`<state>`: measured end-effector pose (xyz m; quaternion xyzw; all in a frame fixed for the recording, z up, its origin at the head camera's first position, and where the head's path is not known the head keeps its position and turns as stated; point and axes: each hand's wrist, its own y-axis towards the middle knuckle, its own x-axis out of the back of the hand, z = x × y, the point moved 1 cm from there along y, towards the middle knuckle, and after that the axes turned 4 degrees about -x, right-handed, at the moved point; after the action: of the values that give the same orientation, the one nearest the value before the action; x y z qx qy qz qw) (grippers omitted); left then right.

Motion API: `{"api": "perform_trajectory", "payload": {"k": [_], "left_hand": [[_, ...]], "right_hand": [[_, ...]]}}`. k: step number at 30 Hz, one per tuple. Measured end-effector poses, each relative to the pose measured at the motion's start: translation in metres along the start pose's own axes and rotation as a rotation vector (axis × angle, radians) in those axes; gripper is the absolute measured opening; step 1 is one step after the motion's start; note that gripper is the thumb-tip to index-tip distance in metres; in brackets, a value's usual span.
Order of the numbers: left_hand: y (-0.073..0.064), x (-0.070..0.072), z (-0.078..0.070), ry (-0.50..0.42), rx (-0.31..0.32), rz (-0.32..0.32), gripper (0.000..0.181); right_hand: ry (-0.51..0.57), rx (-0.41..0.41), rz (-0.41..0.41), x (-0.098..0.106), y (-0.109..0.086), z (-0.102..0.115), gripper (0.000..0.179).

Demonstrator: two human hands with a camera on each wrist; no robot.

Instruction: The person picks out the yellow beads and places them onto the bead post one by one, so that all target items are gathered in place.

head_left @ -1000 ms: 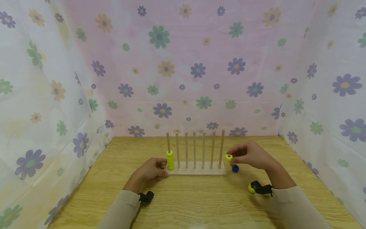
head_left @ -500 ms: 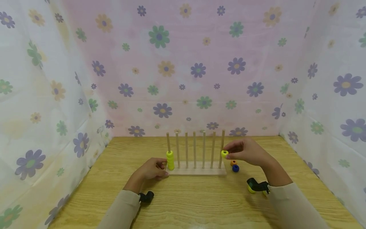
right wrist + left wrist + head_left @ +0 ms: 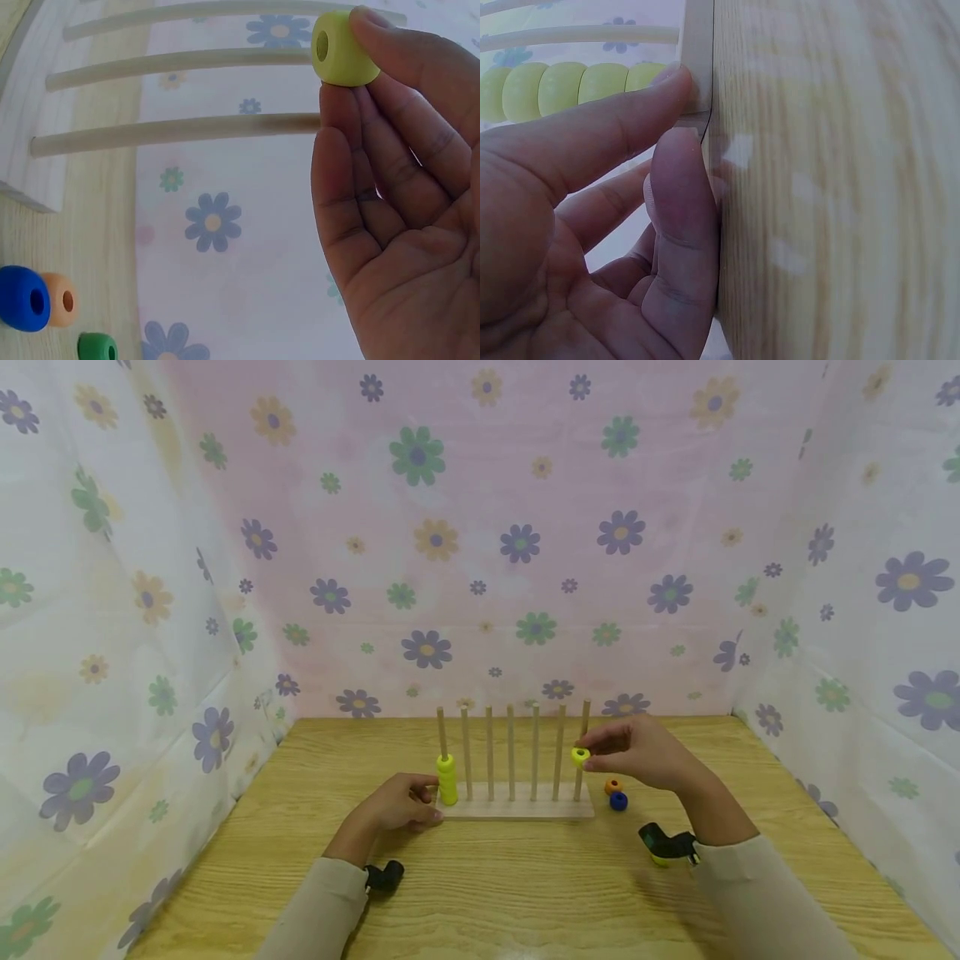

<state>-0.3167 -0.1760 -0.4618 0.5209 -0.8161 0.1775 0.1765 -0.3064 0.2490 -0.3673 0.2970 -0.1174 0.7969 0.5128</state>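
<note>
A wooden peg stand (image 3: 517, 810) with several upright dowels lies across the table. Its leftmost dowel carries a stack of yellow beads (image 3: 447, 781), also showing in the left wrist view. My left hand (image 3: 397, 803) holds the stand's left end, thumb at the front corner and fingers curled beside the stack. Between thumb and fingertips, my right hand (image 3: 648, 756) pinches a yellow bead (image 3: 345, 49), its hole visible. In the head view this bead overlaps the rightmost dowel, below its top; the right wrist view shows it apart from the dowels.
To the right of the stand sit an orange bead (image 3: 613, 786) and a blue bead (image 3: 618, 801). A green bead (image 3: 97, 346) appears low in the right wrist view. Another yellow bead (image 3: 660, 861) is partly hidden by the right wrist camera (image 3: 666, 842). Flowered cloth surrounds the table.
My right hand has moved left and up with the yellow bead, from beside the orange bead to the rightmost dowel. The left hand has stayed in place.
</note>
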Motion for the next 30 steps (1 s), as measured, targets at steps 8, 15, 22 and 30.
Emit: {"api": "perform_trajectory", "payload": {"k": [8,15,22,30], "left_hand": [[0.0,0.0,0.0,0.003,-0.001,0.007,0.075],[0.0,0.0,0.001,-0.013,-0.008,0.005,0.075],[0.001,0.001,0.001,-0.013,-0.01,0.002,0.074],[0.0,0.0,0.0,-0.016,-0.003,0.002,0.075]], "right_hand": [[-0.018,0.041,-0.017,-0.004,0.004,0.014,0.028],[-0.012,0.086,0.008,-0.007,0.007,0.029,0.027],[-0.034,0.085,-0.015,-0.011,0.012,0.038,0.027],[-0.005,0.105,-0.017,-0.015,0.017,0.046,0.027]]}}
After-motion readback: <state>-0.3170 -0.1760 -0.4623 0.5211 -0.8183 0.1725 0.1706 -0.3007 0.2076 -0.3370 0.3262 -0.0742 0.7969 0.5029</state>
